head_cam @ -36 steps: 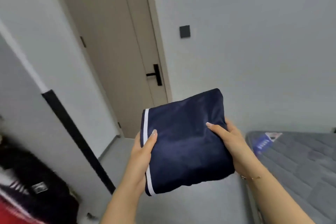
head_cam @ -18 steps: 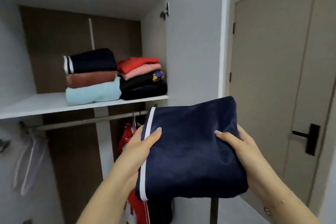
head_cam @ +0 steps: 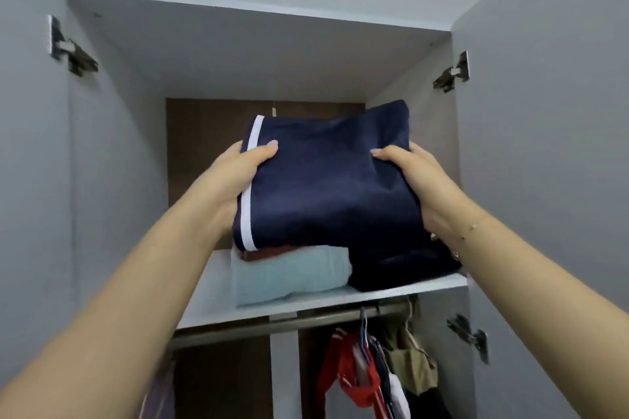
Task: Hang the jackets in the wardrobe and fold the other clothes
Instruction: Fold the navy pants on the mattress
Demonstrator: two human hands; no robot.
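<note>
A folded navy garment with a white stripe (head_cam: pixel 326 180) is held up in front of the wardrobe's upper shelf (head_cam: pixel 211 303). My left hand (head_cam: pixel 238 173) grips its left edge, thumb on top. My right hand (head_cam: pixel 418 180) grips its right edge the same way. The garment hovers over the stacks on the shelf and hides most of them. Below it show a light blue folded piece (head_cam: pixel 289 275), a brown one (head_cam: pixel 262 253) above that, and a dark folded pile (head_cam: pixel 401 269) to the right.
Both wardrobe doors (head_cam: pixel 544 180) stand open at the sides. Under the shelf runs a hanging rail (head_cam: pixel 272 326) with a red jacket (head_cam: pixel 347 371) and an olive garment (head_cam: pixel 408 360) on hangers at the right.
I turned from the room door to the wardrobe. Both hands lifted the navy garment from chest height up to the upper shelf, above the folded stacks.
</note>
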